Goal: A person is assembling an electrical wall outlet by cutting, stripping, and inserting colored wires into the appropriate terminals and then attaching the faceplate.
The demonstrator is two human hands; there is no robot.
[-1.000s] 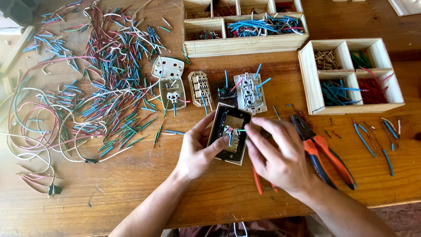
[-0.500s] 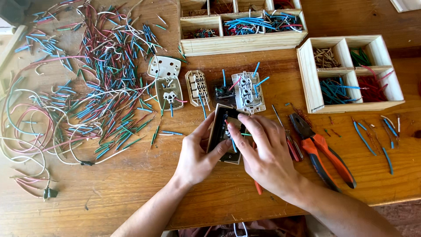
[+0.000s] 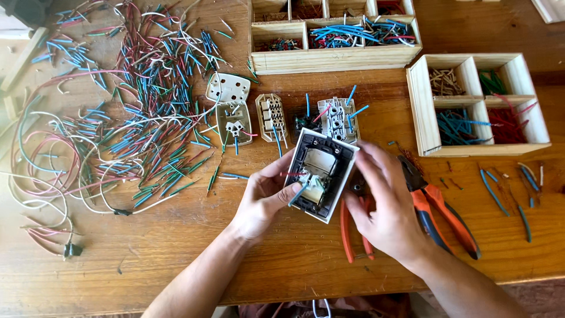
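Observation:
My left hand (image 3: 263, 200) grips the left edge of a black and white switch frame (image 3: 321, 174), back side up, with a beige module and short coloured wires inside it. My right hand (image 3: 385, 209) rests against the frame's right edge, fingers bent. Under my right hand lie orange-handled pliers (image 3: 352, 232). A second pair of orange and blue pliers (image 3: 438, 209) lies just to the right.
Loose red, blue and green wire pieces (image 3: 129, 123) cover the table's left. White socket parts (image 3: 229, 88) and a wired module (image 3: 336, 118) lie beyond the frame. A wooden compartment box (image 3: 421, 106) of sorted wire stands right, another wooden box (image 3: 335, 59) at the back.
The frame has turned from nearly edge-on to flat, back side facing up. My right hand has moved off its top to its right edge.

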